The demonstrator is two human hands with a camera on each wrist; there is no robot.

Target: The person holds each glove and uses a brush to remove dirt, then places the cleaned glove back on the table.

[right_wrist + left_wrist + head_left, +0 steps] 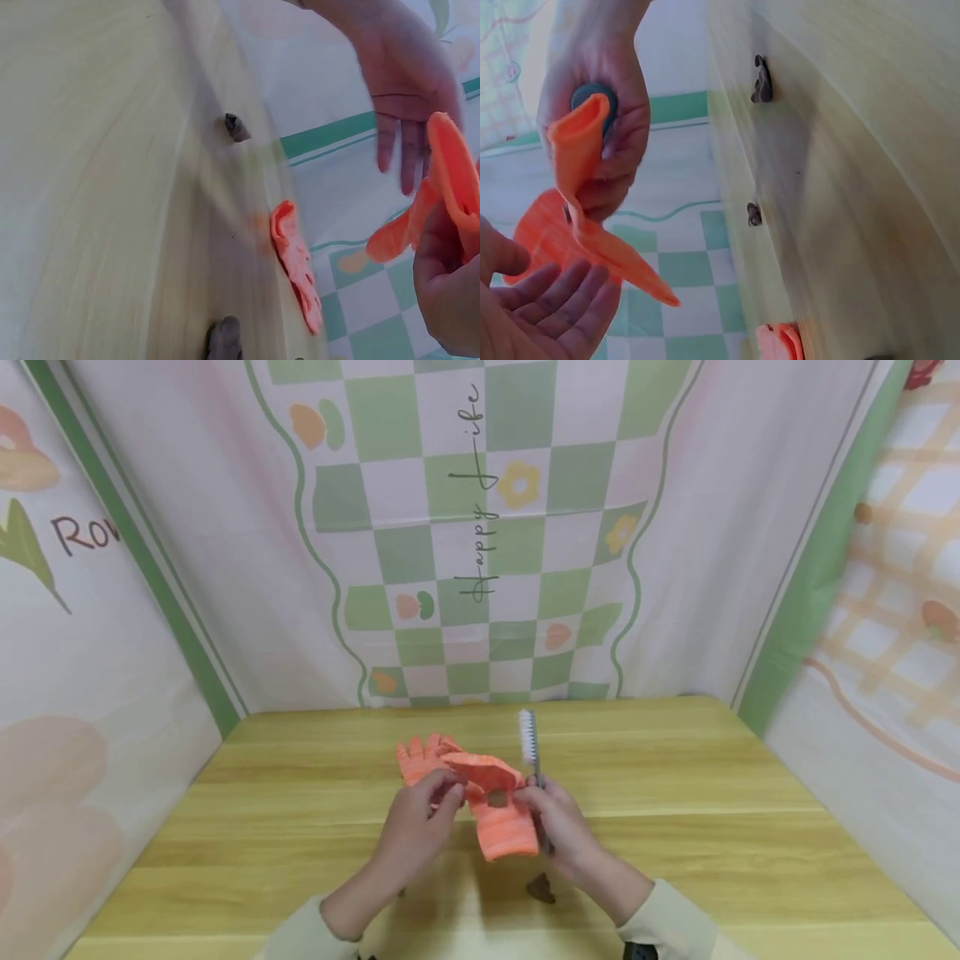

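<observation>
My right hand grips a brush with white bristles pointing up, and pinches the edge of an orange knit glove at the same time. The dark end of the brush handle shows in the left wrist view. A brownish patch marks the glove's middle in the head view. At the glove's other side is my left hand; in the left wrist view its fingers are extended against the cloth, thumb apart. A second orange glove lies flat on the table behind the left hand.
Dark brown clumps lie on the wooden table near me, one of them seen in the right wrist view. A printed checkered curtain hangs at the table's far edge, with printed cloth on both sides.
</observation>
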